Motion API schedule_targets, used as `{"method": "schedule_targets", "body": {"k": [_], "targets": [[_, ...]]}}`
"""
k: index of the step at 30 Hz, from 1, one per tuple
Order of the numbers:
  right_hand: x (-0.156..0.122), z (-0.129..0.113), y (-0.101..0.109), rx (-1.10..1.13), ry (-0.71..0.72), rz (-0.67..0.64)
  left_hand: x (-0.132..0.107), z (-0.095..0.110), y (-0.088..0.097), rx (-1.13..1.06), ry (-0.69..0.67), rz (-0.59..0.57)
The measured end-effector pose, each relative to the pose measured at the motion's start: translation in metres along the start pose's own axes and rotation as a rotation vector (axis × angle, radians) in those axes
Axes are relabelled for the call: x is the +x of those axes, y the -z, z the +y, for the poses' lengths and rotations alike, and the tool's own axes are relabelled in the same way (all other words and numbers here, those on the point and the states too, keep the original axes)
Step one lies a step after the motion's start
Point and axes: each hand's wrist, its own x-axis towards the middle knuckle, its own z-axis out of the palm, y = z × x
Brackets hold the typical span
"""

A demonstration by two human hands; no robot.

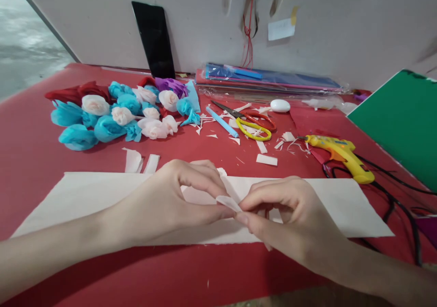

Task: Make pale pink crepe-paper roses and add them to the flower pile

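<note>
Between the fingertips of my left hand (194, 193) and my right hand (290, 211) is a small white crepe paper petal (229, 202). Left thumb and forefinger pinch one side of it, while the right thumb and forefinger pinch the other. Both hands hover over a long white paper strip (348, 207) lying across the red tabletop. Just behind the strip, to the left, lie cut white paper pieces (133, 160). My fingers hide part of the petal.
Blue, white, red and purple paper flowers (109, 127) are heaped at the left back. Scissors (254, 127), a light-blue stick (222, 122) and paper scraps lie mid-table. A yellow glue gun (341, 154) with black cable lies right. A phone (153, 38) leans against the wall.
</note>
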Motion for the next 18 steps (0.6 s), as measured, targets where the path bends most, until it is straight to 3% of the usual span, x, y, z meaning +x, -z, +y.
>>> {"method": "schedule_targets", "body": {"k": [13, 15, 18], "targets": [[0.0026, 0.0031, 0.0061, 0.2, -0.233, -0.118, -0.003, -0.0036, 0.0036, 0.002, -0.057, 0.014], [0.0022, 0.0043, 0.005, 0.154, -0.178, -0.113, -0.0027, -0.005, 0.0045, -0.018, -0.065, 0.006], [0.0, 0.006, 0.0032, -0.077, 0.071, -0.053, -0.0027, -0.0063, 0.0049, -0.06, -0.073, -0.013]]}}
